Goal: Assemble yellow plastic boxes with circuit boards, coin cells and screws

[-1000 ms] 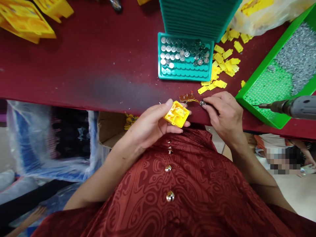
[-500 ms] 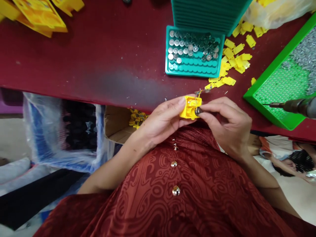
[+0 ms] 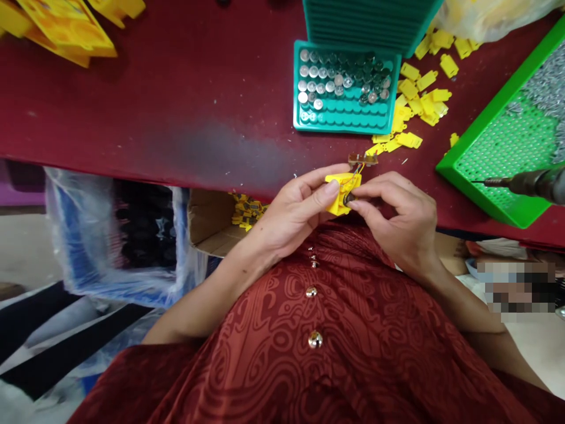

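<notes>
My left hand [image 3: 304, 203] grips a small open yellow plastic housing [image 3: 336, 201] by its left side, thumb over the rim. My right hand [image 3: 397, 215] pinches a small round dark metal disc [image 3: 348, 198] between thumb and forefinger. The disc is tilted at the housing's right-hand hollow, and fingertips partly cover it. Thin wires run up from the housing to a small brown circuit board [image 3: 362, 159], which hangs just past its far edge. Beyond the hands lies a teal tray [image 3: 344, 125] with rows of similar round metal discs.
Small yellow plastic covers [image 3: 410, 140] lie loose right of the tray. At the right, a green basket [image 3: 483, 168] holds metal screws, with a power screwdriver [image 3: 529, 184] over it. Larger yellow parts [image 3: 66, 29] sit far left. A cardboard box [image 3: 209, 227] stands below the table edge.
The disc has moved left and slightly down into the housing's hollow with my right fingers. The housing has tilted, and the circuit board has turned to show its brown face.
</notes>
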Motion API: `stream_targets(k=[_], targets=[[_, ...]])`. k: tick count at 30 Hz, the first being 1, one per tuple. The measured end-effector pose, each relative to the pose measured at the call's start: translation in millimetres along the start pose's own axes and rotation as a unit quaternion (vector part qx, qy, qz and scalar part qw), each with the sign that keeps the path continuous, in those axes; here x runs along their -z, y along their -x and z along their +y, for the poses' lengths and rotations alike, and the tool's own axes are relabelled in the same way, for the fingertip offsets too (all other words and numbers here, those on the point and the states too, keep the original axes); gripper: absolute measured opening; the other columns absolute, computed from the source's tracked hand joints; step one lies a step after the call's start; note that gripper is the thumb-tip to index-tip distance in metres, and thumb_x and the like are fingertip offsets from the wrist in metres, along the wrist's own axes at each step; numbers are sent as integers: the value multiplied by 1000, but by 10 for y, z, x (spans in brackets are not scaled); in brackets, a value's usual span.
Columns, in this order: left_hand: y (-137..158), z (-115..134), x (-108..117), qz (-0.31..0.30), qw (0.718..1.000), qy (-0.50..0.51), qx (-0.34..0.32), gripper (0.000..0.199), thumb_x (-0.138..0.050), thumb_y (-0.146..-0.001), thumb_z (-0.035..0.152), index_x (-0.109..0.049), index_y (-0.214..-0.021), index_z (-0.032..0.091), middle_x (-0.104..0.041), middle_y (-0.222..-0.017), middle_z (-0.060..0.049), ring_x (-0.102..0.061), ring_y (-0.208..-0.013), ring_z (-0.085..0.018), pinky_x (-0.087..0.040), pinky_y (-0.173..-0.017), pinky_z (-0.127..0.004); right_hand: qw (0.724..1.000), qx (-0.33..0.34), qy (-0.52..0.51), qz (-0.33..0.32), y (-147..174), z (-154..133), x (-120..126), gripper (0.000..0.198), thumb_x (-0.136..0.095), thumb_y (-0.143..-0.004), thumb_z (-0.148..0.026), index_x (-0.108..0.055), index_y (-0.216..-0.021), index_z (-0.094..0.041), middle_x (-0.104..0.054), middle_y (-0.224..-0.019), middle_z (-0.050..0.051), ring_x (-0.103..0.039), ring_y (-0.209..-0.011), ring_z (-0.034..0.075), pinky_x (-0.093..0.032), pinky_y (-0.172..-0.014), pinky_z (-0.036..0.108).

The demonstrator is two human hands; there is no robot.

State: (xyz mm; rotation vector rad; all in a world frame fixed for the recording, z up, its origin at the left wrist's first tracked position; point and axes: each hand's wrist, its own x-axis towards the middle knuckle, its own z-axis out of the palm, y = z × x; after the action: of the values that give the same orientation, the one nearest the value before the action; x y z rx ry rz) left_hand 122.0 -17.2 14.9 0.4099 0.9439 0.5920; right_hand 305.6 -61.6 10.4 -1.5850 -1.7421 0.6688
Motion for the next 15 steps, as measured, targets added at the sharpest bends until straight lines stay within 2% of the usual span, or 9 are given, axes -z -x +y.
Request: stream_targets(k=[4, 10, 15], targets=[[5, 4, -21, 4, 1000, 2, -11, 31, -91, -87, 36, -84, -113, 22, -84, -117, -4, -78, -110, -19, -60, -100, -29, 1000, 4, -8, 15, -7, -8, -4, 11, -80, -91, -12, -76, -91, -22, -76, -88, 1, -70, -79, 14, -59, -75, 29], [7, -1, -30, -1, 1000, -8, 5, 33, -89, -88, 38, -83, -115, 21, -84, -122, -7, -77, -117, -23, -61, -100, -31, 1000, -3, 3, -11, -7, -7, 39, 12, -74, -97, -21, -78, -87, -26, -76, -90, 3, -69, -80, 17, -59, -77, 34], [8, -43, -60, -5, 1000, -26, -16, 32, -88, -90, 36, -82, -117, 20, -83, -123, -6, -76, -120, -22, -59, -101, -28, 996, 46, 70, -43, -6, -37, 79, 20, -67, -101, -19, -75, -83, -24, -74, -87, 3, -67, -82, 17, -55, -75, 32]])
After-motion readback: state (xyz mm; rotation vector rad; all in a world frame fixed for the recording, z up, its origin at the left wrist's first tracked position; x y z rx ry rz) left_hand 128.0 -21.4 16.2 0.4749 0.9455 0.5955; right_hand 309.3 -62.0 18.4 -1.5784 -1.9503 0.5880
